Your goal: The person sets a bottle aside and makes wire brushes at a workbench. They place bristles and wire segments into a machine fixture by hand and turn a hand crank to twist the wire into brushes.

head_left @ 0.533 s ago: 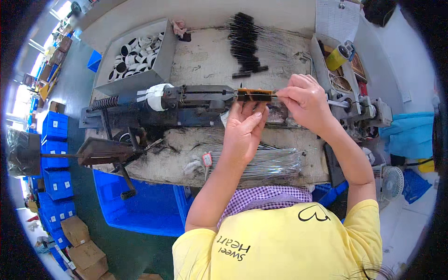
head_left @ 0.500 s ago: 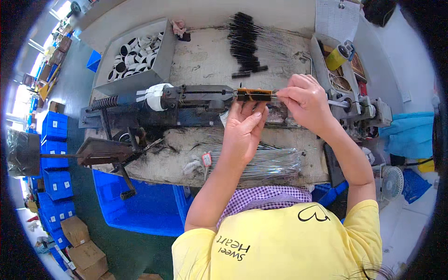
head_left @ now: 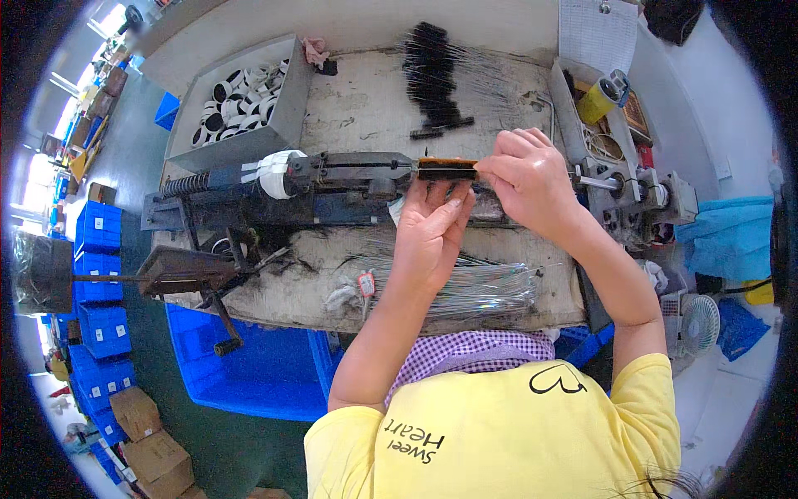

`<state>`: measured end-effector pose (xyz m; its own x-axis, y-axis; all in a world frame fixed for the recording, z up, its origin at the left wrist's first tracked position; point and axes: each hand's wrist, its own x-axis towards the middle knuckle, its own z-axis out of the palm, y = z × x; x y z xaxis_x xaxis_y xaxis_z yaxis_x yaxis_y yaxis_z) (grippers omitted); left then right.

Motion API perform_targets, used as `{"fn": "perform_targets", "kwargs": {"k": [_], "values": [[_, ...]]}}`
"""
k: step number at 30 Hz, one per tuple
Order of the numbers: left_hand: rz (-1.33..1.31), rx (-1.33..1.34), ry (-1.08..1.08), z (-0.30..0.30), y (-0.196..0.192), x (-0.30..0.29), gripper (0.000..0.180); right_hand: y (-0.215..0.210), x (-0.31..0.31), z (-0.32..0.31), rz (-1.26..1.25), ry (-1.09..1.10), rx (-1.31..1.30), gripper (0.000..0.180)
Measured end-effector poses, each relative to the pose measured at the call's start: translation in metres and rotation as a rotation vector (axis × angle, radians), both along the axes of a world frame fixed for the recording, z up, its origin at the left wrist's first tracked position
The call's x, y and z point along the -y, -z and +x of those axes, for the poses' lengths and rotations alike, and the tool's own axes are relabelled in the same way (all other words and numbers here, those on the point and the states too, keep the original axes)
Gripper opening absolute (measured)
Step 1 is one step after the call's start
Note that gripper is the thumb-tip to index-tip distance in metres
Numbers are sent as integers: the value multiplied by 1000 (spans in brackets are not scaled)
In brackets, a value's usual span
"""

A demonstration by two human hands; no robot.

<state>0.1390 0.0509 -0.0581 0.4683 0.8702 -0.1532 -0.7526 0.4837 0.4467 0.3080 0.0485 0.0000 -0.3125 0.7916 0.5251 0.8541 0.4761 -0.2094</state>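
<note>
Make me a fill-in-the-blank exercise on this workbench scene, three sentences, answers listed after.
1. Both hands meet at a small black and ____ brush piece on the dark machine.
2. The grey tray at the bench's far left holds black and ____ rings.
3. A bundle of thin metal wires lies on the bench ____ the left hand and the person's body.

Answers: orange; white; between
</note>
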Motion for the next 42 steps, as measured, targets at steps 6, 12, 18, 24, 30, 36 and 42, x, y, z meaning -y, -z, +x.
{"fn": "perform_targets", "kwargs": {"k": [6, 12, 18, 24, 30, 36, 42], "values": [[20, 11, 4, 0, 2, 0, 49, -3, 1, 3, 11, -15, 9, 9], [-3, 71, -6, 0, 2, 2, 50, -11, 7, 3, 38, -80, -113, 7], [58, 33, -21, 4, 0, 2, 51, 1, 9, -12, 69, -87, -54, 7], [51, 25, 13, -1, 1, 2, 58, -4, 11, -1, -71, 6, -226, 19], [82, -52, -45, 4, 2, 2, 54, 3, 8, 23, -110, 51, -150, 24], [106, -53, -57, 3, 4, 2, 52, 9, 7, 27, -203, 45, -151, 27], [63, -88, -24, -4, -5, 4, 55, 17, 13, 27, -94, -16, -58, 21]]}}
